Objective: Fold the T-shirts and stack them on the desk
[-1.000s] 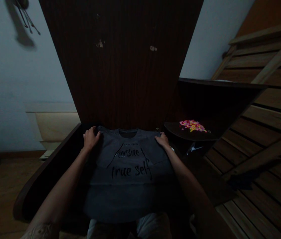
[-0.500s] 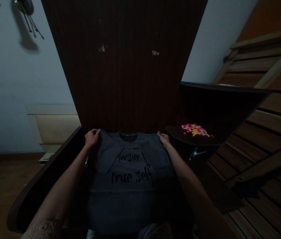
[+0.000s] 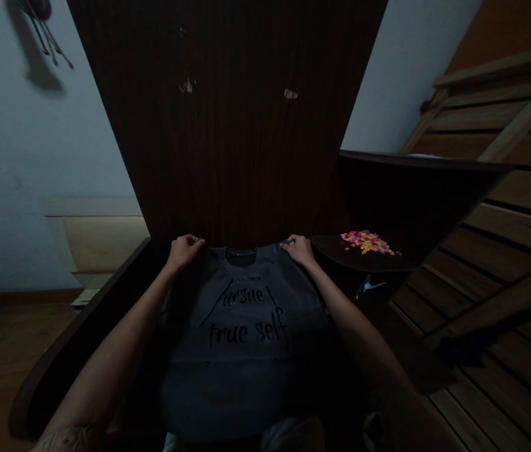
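A dark grey T-shirt [image 3: 241, 389] with black lettering lies spread out in front of me, its neckline at the far end. My left hand [image 3: 186, 251] pinches the cloth at the left shoulder, close to the collar. On the other side, my right hand [image 3: 297, 248] has its fingers closed on the right shoulder. Between the two hands the collar [image 3: 241, 253] is open and a small label shows inside it. Dim light hides the shirt's lower edge and much of its sides.
A tall dark wooden panel [image 3: 237, 138] rises directly behind the shirt. To the right, a shelf [image 3: 326, 251] bears a heap of small pink and yellow pieces [image 3: 366, 241]. A dark side rail [image 3: 81, 333] runs along the left. Wooden slats [image 3: 505, 245] stand at far right.
Both hands have moved inward along the shoulders, nearer the collar, each gripping the shirt at a new spot. The sleeve area now hangs outside the hands. The view has shifted slightly.
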Available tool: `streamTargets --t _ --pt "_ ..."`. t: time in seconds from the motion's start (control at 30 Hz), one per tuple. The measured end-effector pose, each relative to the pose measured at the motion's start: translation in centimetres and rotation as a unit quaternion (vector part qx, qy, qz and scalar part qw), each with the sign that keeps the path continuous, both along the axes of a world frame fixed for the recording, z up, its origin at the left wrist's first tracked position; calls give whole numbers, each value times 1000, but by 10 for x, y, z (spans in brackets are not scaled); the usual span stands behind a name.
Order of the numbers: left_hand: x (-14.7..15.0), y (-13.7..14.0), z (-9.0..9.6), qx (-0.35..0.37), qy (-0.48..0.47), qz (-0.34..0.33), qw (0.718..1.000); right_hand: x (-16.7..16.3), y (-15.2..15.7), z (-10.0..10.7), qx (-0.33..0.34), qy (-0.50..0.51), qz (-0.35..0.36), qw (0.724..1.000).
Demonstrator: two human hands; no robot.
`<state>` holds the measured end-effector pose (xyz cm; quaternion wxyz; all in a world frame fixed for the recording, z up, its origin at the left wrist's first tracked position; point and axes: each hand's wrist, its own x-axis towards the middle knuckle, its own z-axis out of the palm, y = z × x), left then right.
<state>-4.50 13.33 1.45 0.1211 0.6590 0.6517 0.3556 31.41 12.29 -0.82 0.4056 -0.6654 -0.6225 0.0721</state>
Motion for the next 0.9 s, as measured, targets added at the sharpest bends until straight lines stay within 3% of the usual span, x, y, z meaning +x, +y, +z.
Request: streamTargets --t 0.13,0.33,0.5,0.9 --pt "48 -18 0 16 -20 -39 999 -47 -14 10 5 3 51 999" --pt "108 -46 -25 38 -88 -125 988 -100 -37 5 -8 34 103 994" --pt "115 -57 -36 37 -155 -147 976 -100 -51 2 -50 106 149 982" --pt "117 -82 -35 67 -197 -134 969 -98 -60 -1 -70 184 199 960"
